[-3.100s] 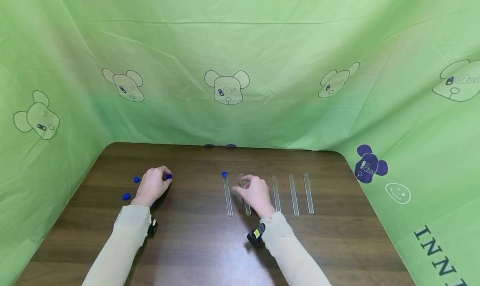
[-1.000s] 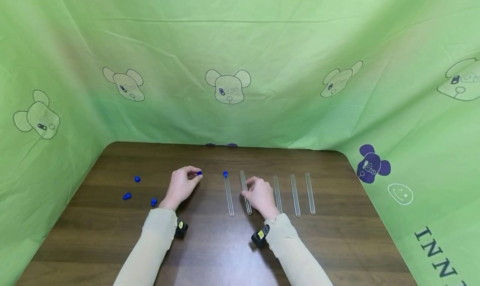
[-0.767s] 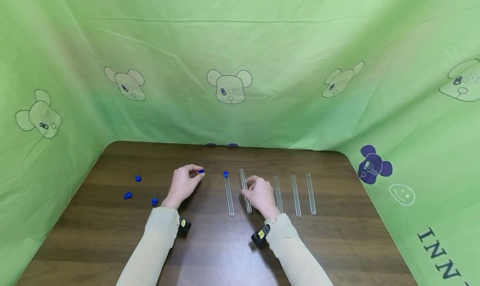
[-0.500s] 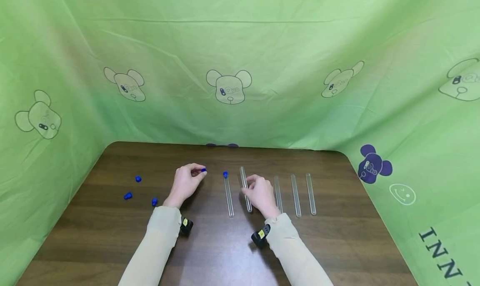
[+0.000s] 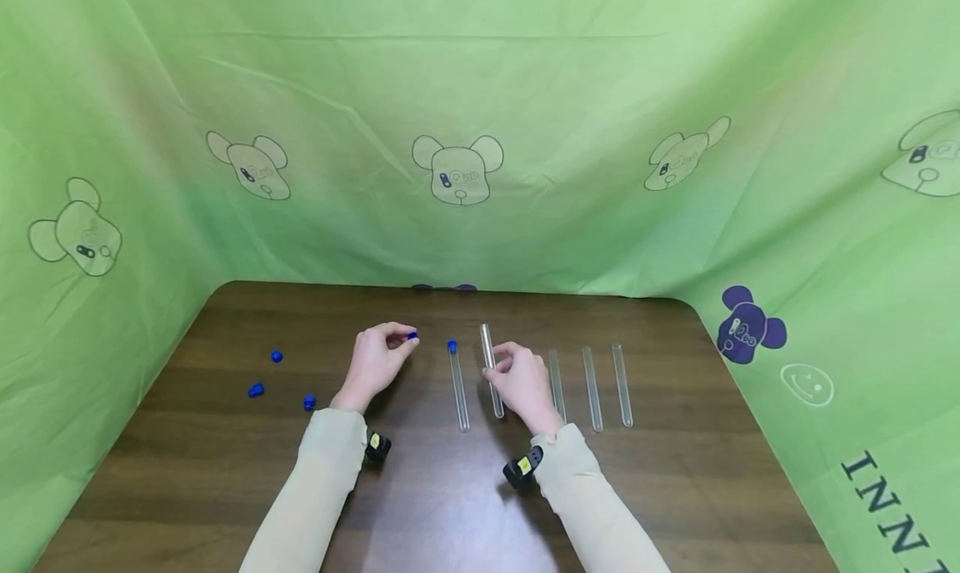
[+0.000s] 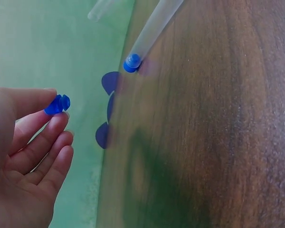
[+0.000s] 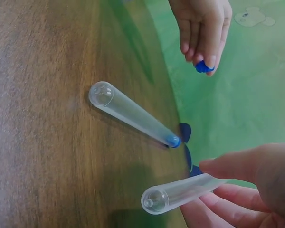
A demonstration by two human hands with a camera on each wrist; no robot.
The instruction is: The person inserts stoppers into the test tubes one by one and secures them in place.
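My left hand (image 5: 375,363) pinches a blue stopper (image 6: 58,104) between thumb and fingertips, above the table. In the left wrist view the stopper's narrower end points away from the hand. My right hand (image 5: 525,383) holds a clear test tube (image 5: 487,348) between thumb and fingers, its far end tilted up. In the right wrist view the tube's rounded end (image 7: 156,199) faces the camera, and its other end is hidden by the hand. Between the hands lies a test tube with a blue stopper (image 5: 452,347) in its far end.
Three bare test tubes, the nearest one (image 5: 556,381) partly behind the right hand, lie in a row at the right. Three loose blue stoppers (image 5: 257,389) lie at the left of the brown wooden table (image 5: 435,506). A green cloth (image 5: 457,72) hangs around the table.
My left hand has carried the blue stopper rightward from the left group. My right hand has taken hold of the second test tube and raised its far end.
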